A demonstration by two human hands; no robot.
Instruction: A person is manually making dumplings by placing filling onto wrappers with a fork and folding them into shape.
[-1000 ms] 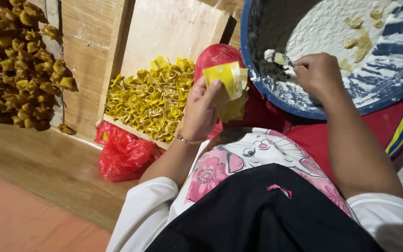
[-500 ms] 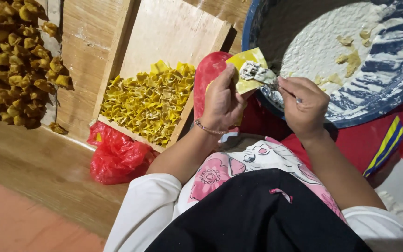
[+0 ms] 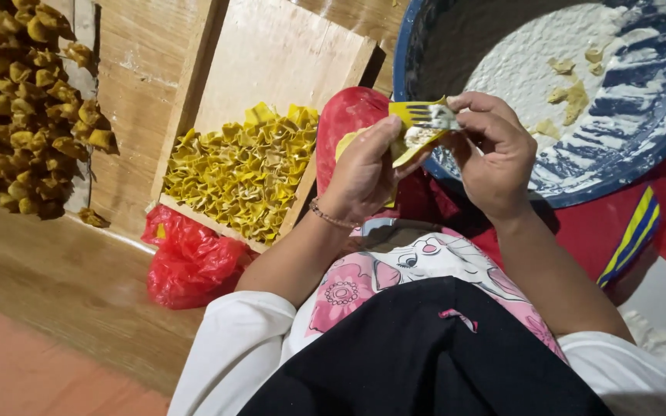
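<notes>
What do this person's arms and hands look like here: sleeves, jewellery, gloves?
Both hands are bare, no gloves. The left hand has a thin beaded bracelet at the wrist; the right hand shows no jewellery. The forearms are uncovered, and short white sleeves end near the elbows.

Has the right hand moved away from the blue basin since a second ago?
Yes. The right hand has come off the blue basin's filling, toward the body, meeting the yellow wrapper in the left hand.
</notes>
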